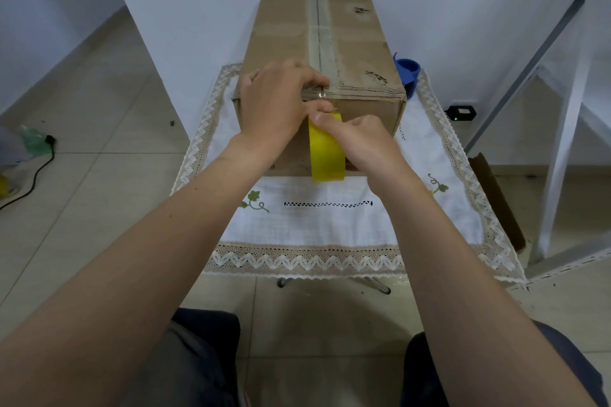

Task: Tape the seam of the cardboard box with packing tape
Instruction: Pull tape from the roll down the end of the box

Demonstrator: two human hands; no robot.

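A brown cardboard box (357, 43) stands lengthwise on a small cloth-covered table, its top seam (319, 30) running away from me under clear tape. My left hand (274, 102) rests on the box's near top edge, fingers pinching the tape end at the seam. Against the box's front face, my right hand (367, 142) grips a yellow roll of packing tape (325, 152) held upright, thumb on the roll's top. A short stretch of clear tape runs from the roll up to the edge.
The white tablecloth (330, 225) has a lace border and green leaf embroidery. A blue object (408, 71) sits behind the box's right side. White metal shelf struts (562, 142) stand at the right, a black cable (29, 182) lies on the tiled floor at the left.
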